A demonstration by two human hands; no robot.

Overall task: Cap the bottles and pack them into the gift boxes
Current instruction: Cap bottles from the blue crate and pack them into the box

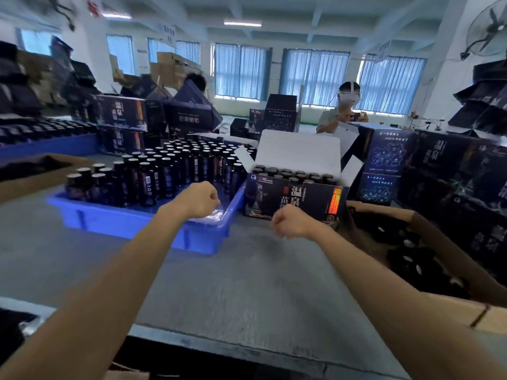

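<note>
Grey worktop (247, 275) fills mid-frame; left hand (201, 200) and right hand (290, 222) hover, fingers (214, 201) curled tight, apparently empty. A careless reach could topple crowded bottles (164, 165) in the tray (123, 218).

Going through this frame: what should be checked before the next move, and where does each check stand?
1. Gift box open: ok, flaps up.
2. Room left in the gift box: cannot tell; capped bottles fill the rows that show.
3. Tray stocked: ok, many upright bottles, close to the left hand.
4. Left hand free: cannot tell; fingers curled, palm hidden.
5. Right hand free: cannot tell; fingers curled, palm hidden.
6. Caps in the carton at right: cannot tell; dark pieces, blurred.
</note>
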